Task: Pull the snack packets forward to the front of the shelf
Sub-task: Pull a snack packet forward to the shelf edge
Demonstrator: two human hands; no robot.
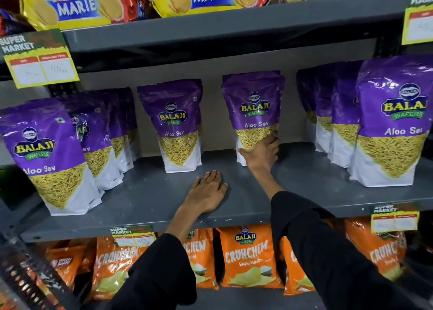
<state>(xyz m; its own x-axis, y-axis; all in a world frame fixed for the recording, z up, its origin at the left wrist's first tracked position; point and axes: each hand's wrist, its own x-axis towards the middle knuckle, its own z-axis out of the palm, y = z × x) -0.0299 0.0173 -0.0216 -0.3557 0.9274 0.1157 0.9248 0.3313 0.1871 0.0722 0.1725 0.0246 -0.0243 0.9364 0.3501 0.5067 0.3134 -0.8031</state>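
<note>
The grey metal shelf (pixel 150 199) carries upright purple Aloo Sev packets (pixel 180 127) in rows, some at its front edge, others set well back, and a left hand (pixel 207 196) lies flat on it.

Purple Aloo Sev packets (pixel 254 113) stand upright on the grey shelf (pixel 150 199). Two side rows reach the front edge. Two middle packets sit farther back.

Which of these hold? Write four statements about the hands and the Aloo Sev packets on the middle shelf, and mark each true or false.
1. The right hand grips the base of an Aloo Sev packet. True.
2. The left hand holds a packet. False: it lies flat on the bare shelf.
3. The gripped packet stands at the shelf's front edge. False: it stands far back.
4. Orange Crunchem packets fill the shelf below. True.
</note>
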